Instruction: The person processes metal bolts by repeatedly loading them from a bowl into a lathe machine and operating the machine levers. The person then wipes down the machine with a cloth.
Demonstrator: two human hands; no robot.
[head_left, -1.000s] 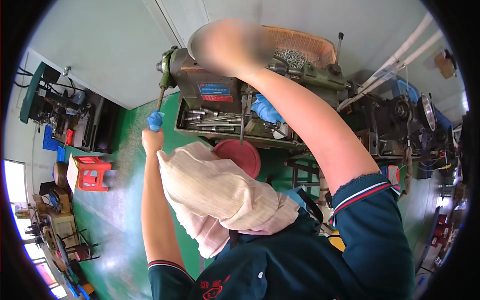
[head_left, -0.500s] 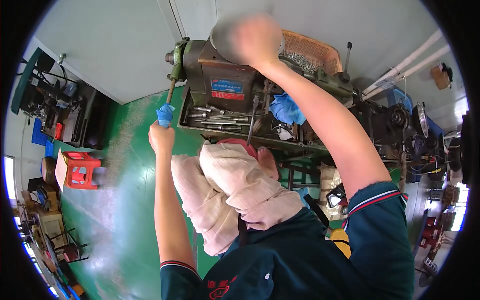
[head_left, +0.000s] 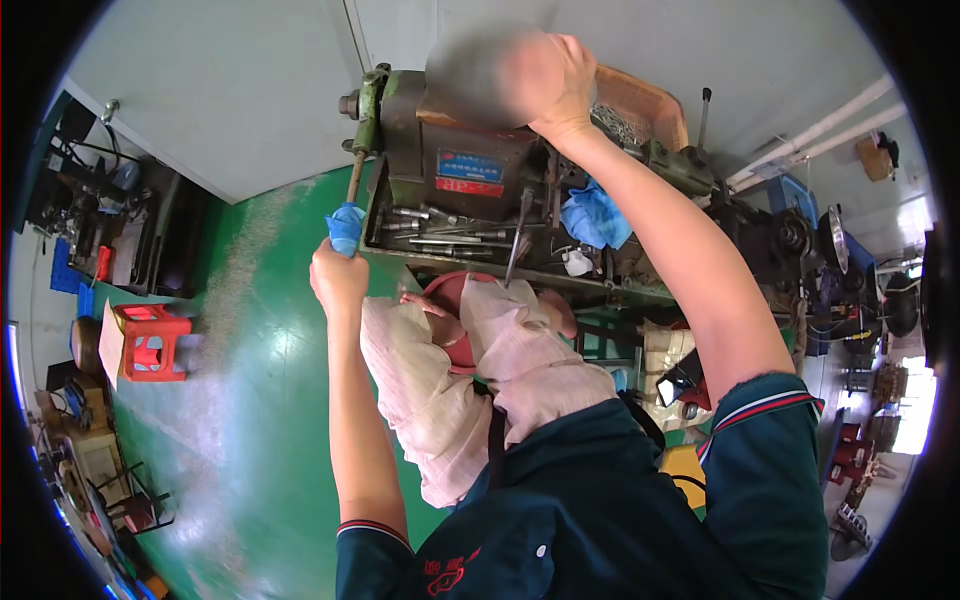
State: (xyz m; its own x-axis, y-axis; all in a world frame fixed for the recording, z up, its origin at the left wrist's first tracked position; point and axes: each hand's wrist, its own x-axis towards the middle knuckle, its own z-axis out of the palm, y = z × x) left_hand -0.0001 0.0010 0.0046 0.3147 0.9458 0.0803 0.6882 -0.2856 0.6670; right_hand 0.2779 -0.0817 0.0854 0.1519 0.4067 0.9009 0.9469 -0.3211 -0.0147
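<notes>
My left hand [head_left: 338, 278] is closed around the lower end of a lever [head_left: 355, 180] on the left side of a bench machine [head_left: 460, 150]. Blue cloth [head_left: 346, 228] is wrapped around that lever just above my fingers. Up over the top of the machine reaches my right hand [head_left: 568, 85], beside an orange basket [head_left: 650, 100] of small metal parts [head_left: 618, 124]. A round blurred patch covers its fingers and the machine part near them, so I cannot see what it touches.
Metal rods and tools [head_left: 455, 238] lie in the tray under the machine, with a blue rag [head_left: 596, 216] to their right. A red round object [head_left: 455, 290] shows between my legs. An orange stool [head_left: 155, 342] stands on the green floor at left.
My knees have moved apart, baring more of the red round object. My right hand has shifted slightly right and its wrist has turned. My left hand keeps its hold on the lever.
</notes>
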